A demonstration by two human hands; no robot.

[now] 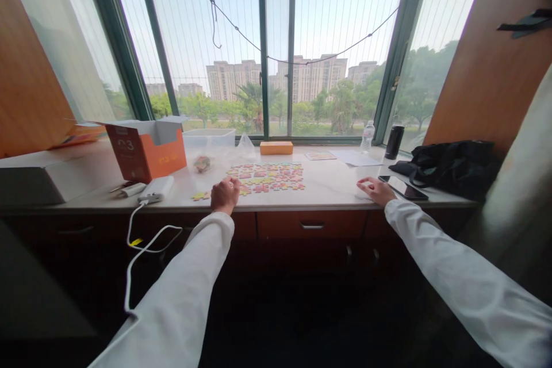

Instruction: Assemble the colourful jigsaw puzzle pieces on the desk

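Note:
Several jigsaw puzzle pieces (pixel 271 176) lie in rows on the pale countertop (pixel 332 190), pink, yellow and green in colour. My left hand (pixel 225 194) is curled over the left part of the rows, with its fingers closed. Whatever those fingers may hold is hidden from me. A few yellowish pieces (pixel 200 196) lie just left of that hand. Over on the right, my right hand (pixel 376 191) rests by the counter's front edge, fingers slightly apart and nothing visible in them. A dark phone (pixel 404 187) lies close beside it.
An orange box (pixel 166 152), a clear plastic bin (pixel 209 138) and a bag of pieces (pixel 202 164) stand at left. A white charger (pixel 157 188) trails a cable (pixel 128 276). Behind are a small orange box (pixel 276 148), bottle (pixel 367 137), black flask (pixel 394 142) and black bag (pixel 448 164).

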